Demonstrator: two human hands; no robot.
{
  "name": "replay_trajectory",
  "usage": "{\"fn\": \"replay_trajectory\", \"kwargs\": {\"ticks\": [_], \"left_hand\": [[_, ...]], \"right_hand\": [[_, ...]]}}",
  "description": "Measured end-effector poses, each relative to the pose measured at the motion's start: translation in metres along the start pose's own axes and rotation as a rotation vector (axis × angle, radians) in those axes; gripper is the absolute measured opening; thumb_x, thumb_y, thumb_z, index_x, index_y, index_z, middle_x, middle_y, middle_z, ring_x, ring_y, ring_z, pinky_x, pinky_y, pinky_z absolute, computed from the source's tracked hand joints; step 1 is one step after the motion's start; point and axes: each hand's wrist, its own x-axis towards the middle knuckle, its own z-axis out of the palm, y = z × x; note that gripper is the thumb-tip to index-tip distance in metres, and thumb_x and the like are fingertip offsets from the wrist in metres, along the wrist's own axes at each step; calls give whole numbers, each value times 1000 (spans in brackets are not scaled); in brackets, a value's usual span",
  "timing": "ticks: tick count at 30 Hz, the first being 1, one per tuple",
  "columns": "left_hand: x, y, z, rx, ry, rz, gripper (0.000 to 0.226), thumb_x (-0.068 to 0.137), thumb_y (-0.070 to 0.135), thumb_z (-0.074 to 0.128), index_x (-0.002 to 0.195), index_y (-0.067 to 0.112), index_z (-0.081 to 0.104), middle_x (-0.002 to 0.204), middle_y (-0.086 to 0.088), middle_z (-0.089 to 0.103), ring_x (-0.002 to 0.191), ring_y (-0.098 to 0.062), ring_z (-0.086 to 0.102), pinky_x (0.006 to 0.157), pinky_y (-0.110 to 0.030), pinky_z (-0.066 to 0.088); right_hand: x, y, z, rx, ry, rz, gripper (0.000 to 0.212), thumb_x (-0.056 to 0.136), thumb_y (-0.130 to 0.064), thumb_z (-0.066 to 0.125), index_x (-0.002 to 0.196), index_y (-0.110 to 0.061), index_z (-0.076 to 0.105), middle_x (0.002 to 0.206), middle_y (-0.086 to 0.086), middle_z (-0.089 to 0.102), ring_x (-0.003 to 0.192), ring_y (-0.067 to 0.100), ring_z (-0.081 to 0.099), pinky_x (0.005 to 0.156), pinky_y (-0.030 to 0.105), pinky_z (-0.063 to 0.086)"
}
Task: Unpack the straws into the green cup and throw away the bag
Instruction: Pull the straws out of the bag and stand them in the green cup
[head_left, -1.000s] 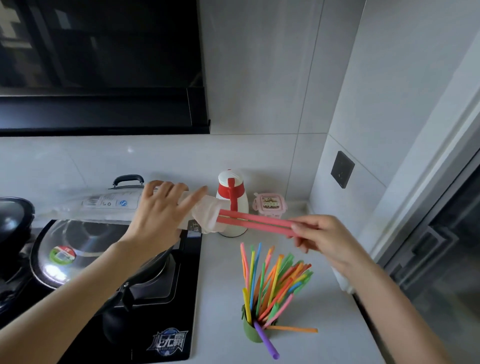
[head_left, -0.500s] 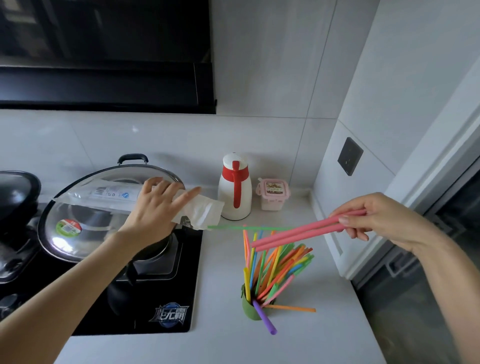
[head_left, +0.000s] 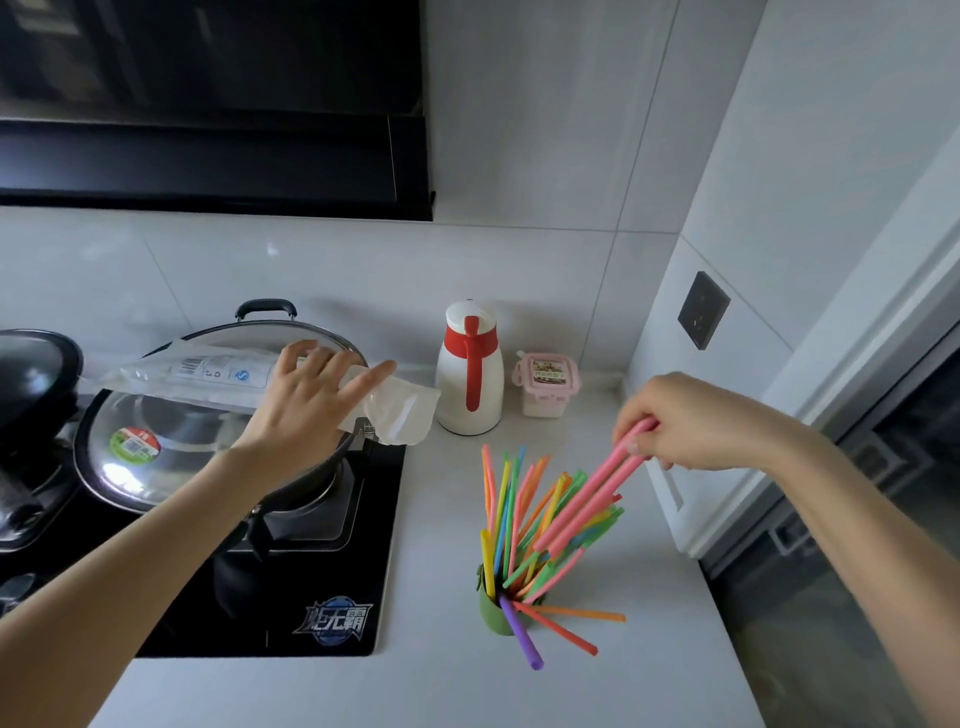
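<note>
A small green cup (head_left: 492, 616) stands on the white counter, packed with several coloured straws (head_left: 511, 512) that fan upward; a purple, an orange and a red one stick out low toward the front. My right hand (head_left: 691, 423) pinches two pink straws (head_left: 587, 504), which slant down with their lower ends among the bunch in the cup. My left hand (head_left: 304, 402) holds the clear plastic bag (head_left: 208, 376) level above the wok lid, its crumpled open mouth pointing right. I see no straws inside the bag.
A black hob (head_left: 291, 561) with a glass-lidded wok (head_left: 171, 441) fills the left. A white and red flask (head_left: 470, 369) and a pink lidded box (head_left: 545, 384) stand at the back wall. The counter's right edge meets a dark doorway (head_left: 852, 571).
My right hand pulled the two pink straws out of the bag, swung right, then lowered and tilted them into the cup's bunch. The left hand with the bag sank slightly.
</note>
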Motion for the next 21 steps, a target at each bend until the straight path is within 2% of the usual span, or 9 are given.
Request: {"fn": "replay_trajectory", "kwargs": {"ticks": [2,4,6,8,11,12,15,18,21], "left_hand": [[0,3,0,0,11,9,91,46,-4,69,129,18,41,104,-18,61,91,-37,56,88,-52,34],[1,6,0,-3,26,17,90,47,0,72,129,18,41,103,-17,61,90,-36,55,88,-51,34],[1,9,-2,-20,43,15,91,46,6,77,129,19,42,103,-15,61,90,-35,55,88,-50,34],[1,13,-4,-41,62,6,94,44,9,80,129,19,41,102,-14,61,89,-34,55,88,-49,35],[1,18,-10,-85,101,-15,94,43,8,78,128,19,42,100,-12,62,87,-34,56,86,-48,36],[2,19,-12,-101,112,-23,92,43,8,78,128,18,42,99,-12,62,86,-33,56,86,-47,36],[3,22,-17,-129,148,-44,89,44,11,78,127,15,46,98,-12,63,85,-34,56,85,-46,35],[4,24,-19,-148,157,-65,89,46,14,80,127,16,44,99,-11,63,88,-34,57,85,-46,33],[5,26,-22,-173,150,-86,88,49,18,80,128,18,43,101,-11,63,88,-34,57,86,-47,34]], "right_hand": [[9,-15,16,-111,-5,-32,24,87,-5,48,83,-13,70,69,3,63,54,12,53,53,24,42],[20,-27,39,-206,-11,-78,22,85,-2,46,81,-8,67,67,3,58,61,17,56,57,29,44],[31,-36,67,-307,-36,-114,22,83,3,45,87,-3,65,78,10,60,76,26,62,65,32,47],[39,-43,90,-396,-73,-147,23,80,8,45,91,-1,64,88,15,62,87,31,63,69,33,44],[46,-47,113,-545,-124,-215,22,81,9,48,92,-1,63,76,12,53,88,32,60,65,33,36],[47,-46,120,-572,-143,-240,20,83,6,50,97,0,63,81,13,56,91,33,60,66,32,33],[54,-37,139,-527,-187,-264,22,88,-17,57,102,-1,62,107,17,62,101,34,58,66,35,35],[56,-29,133,-325,-91,-258,22,93,-20,45,102,-7,61,109,12,59,104,30,54,80,40,46],[50,-19,109,-142,77,-286,28,95,-28,44,111,-18,65,109,4,63,103,22,55,88,40,47]]}}
